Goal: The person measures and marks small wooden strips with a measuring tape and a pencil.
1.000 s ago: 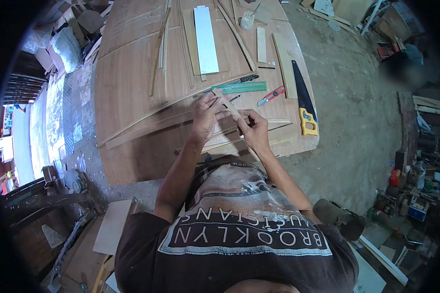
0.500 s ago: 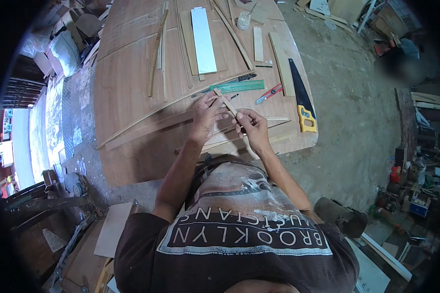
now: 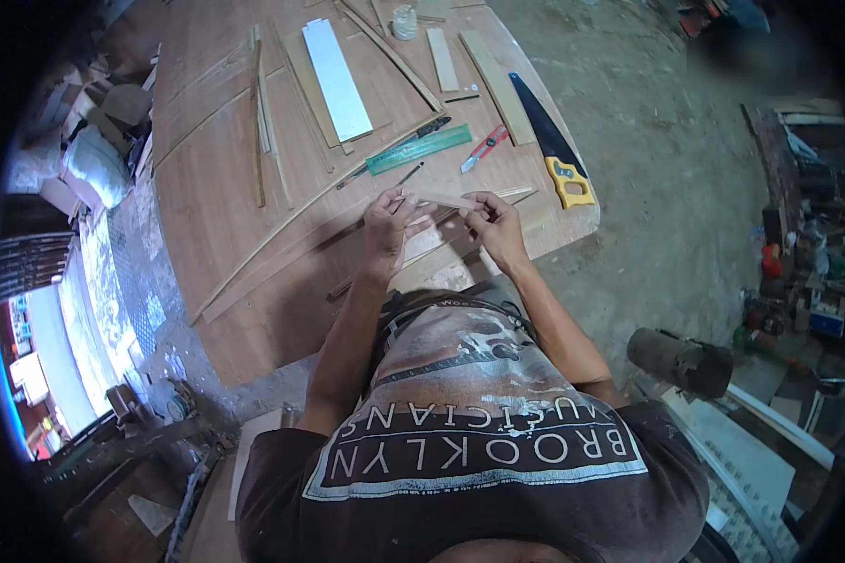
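A short, thin strip of wood spans the gap between my hands, held above the near edge of the table. My left hand grips its left end between thumb and fingers. At the other end, my right hand pinches it with the fingertips. Just beyond my hands lie a green ruler-like strip, a dark pen-like stick and a red utility knife. Beneath my hands are several loose wooden strips, partly hidden by them.
On the wooden table lie a white board, a pale wooden board and a handsaw with a yellow handle near the right edge. A small jar stands toward the back. A dark cylinder lies on the floor.
The wooden strip has swung from a steep slant to nearly level between my hands. My right hand has risen a little. The whole view has shifted and turned, moving the table items leftward.
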Tool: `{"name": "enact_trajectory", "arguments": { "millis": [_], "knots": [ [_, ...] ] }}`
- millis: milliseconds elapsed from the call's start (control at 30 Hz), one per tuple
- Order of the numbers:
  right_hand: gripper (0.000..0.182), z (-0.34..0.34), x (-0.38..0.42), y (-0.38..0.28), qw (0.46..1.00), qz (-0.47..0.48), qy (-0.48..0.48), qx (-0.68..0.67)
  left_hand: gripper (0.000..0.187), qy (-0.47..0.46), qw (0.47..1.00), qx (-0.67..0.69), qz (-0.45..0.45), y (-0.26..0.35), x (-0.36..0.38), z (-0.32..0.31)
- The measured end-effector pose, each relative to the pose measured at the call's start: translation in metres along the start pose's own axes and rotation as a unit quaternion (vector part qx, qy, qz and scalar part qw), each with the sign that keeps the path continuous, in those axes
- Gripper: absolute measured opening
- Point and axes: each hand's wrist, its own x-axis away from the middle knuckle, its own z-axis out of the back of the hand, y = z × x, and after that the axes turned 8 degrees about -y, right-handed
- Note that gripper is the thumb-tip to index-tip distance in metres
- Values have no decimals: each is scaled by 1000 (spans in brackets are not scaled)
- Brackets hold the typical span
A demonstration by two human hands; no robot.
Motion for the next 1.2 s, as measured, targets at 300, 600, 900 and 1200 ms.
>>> {"name": "enact_trajectory", "arguments": {
  "millis": [300,600,900,1200],
  "knots": [
    [24,52,-6,3,981,-52,6,-187,24,-12,997,-3,72,-23,-7,-40],
    [14,118,-54,-27,967,-54,-76,-236,23,-5,988,-121,95,-51,-26,-101],
    [22,171,-95,-24,963,-66,-188,-180,23,-29,984,-165,60,-66,-54,-162],
    [21,193,-101,-35,961,-18,-259,-93,28,15,982,-189,9,-70,-69,-181]
  ]
}}
